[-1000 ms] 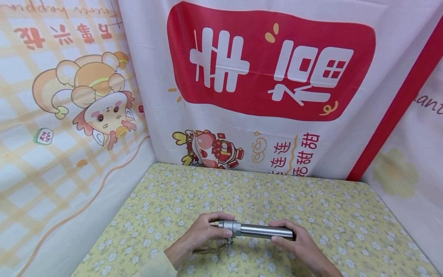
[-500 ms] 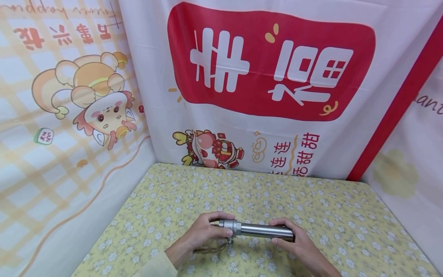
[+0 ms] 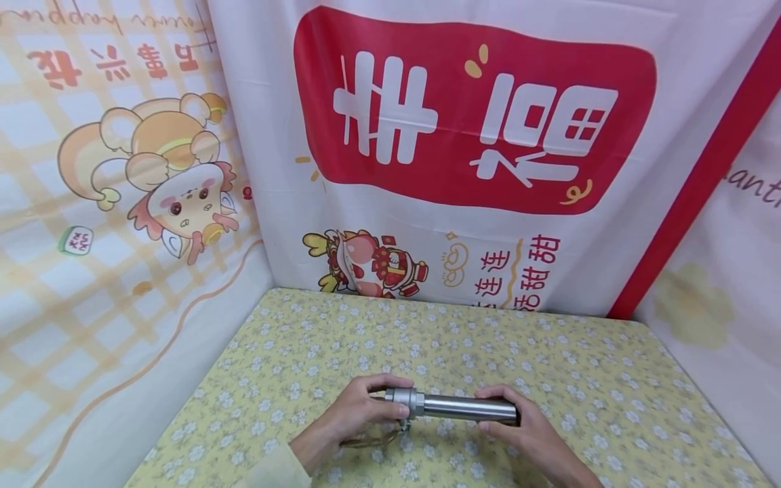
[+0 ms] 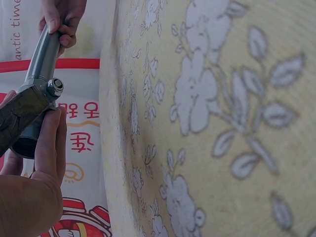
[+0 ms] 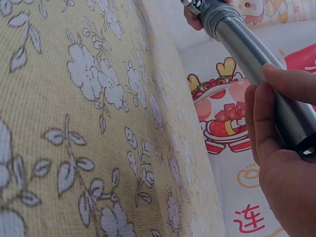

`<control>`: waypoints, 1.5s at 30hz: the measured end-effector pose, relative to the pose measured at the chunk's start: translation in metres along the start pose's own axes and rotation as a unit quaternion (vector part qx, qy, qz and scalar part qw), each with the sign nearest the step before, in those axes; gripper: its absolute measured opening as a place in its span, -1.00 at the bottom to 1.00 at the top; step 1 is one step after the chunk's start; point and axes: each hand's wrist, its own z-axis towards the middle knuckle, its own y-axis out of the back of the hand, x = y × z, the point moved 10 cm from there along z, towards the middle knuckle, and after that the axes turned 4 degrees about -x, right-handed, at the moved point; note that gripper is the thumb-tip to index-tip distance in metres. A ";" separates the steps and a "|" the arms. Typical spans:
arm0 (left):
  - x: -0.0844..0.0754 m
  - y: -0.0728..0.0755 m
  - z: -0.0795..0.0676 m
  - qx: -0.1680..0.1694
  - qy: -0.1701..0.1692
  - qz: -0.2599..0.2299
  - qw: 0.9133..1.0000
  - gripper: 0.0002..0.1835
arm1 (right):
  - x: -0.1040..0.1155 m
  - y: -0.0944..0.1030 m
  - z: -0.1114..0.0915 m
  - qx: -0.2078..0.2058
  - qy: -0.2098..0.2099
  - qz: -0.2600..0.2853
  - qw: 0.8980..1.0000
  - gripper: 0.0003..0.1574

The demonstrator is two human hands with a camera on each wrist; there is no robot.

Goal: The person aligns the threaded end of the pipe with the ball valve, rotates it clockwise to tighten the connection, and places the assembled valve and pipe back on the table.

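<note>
Near the front of the table, a ball valve is joined to a smooth steel pipe. My left hand grips the valve body, thumb on the near side and fingers on the far side. A lever handle points left, below that hand; in the left wrist view its dark sleeve and a nut show close up. The pipe's right end is held by my right hand, thumb and fingers on opposite sides. In the right wrist view the pipe runs up to the valve.
A yellow floral cloth covers the table. Printed fabric hangs behind it, with a red panel, and on the left side, with a cartoon animal. Another white sheet hangs at the right.
The head view has shifted very slightly. Both hands keep their hold, and the valve and pipe stay in practically the same place.
</note>
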 end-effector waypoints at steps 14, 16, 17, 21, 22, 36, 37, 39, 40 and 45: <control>0.000 0.002 0.001 -0.003 0.000 0.002 1.000 -0.45 | -0.001 -0.001 0.002 0.008 0.002 -0.008 1.000 -0.28; -0.001 0.002 0.001 -0.004 -0.001 0.004 1.000 -0.44 | 0.000 0.000 0.002 0.007 0.001 -0.006 1.000 -0.28; -0.001 0.003 0.001 -0.004 -0.001 0.005 1.000 -0.44 | 0.000 0.000 0.002 0.007 0.001 -0.006 1.000 -0.28; -0.001 0.003 0.001 -0.003 -0.001 0.006 1.000 -0.44 | 0.000 0.000 0.003 0.005 0.001 -0.006 1.000 -0.28; -0.001 0.003 0.001 -0.002 -0.001 0.005 1.000 -0.45 | 0.000 0.000 0.003 0.005 0.001 -0.007 1.000 -0.28; 0.001 0.003 -0.001 -0.005 -0.007 0.004 1.000 -0.45 | -0.002 0.000 0.003 0.005 -0.004 -0.007 1.000 -0.31; 0.001 0.003 -0.001 -0.004 -0.007 0.005 1.000 -0.45 | -0.002 0.000 0.003 0.004 -0.006 -0.007 1.000 -0.31; 0.000 0.003 -0.001 -0.004 -0.008 0.005 1.000 -0.46 | -0.002 0.000 0.003 0.002 -0.009 -0.009 1.000 -0.31; 0.000 0.003 -0.001 -0.003 -0.008 0.005 1.000 -0.46 | -0.002 0.000 0.003 0.000 -0.012 -0.009 1.000 -0.31; 0.000 0.003 -0.001 -0.001 -0.010 0.005 1.000 -0.45 | -0.002 0.000 0.004 -0.004 -0.019 -0.007 1.000 -0.32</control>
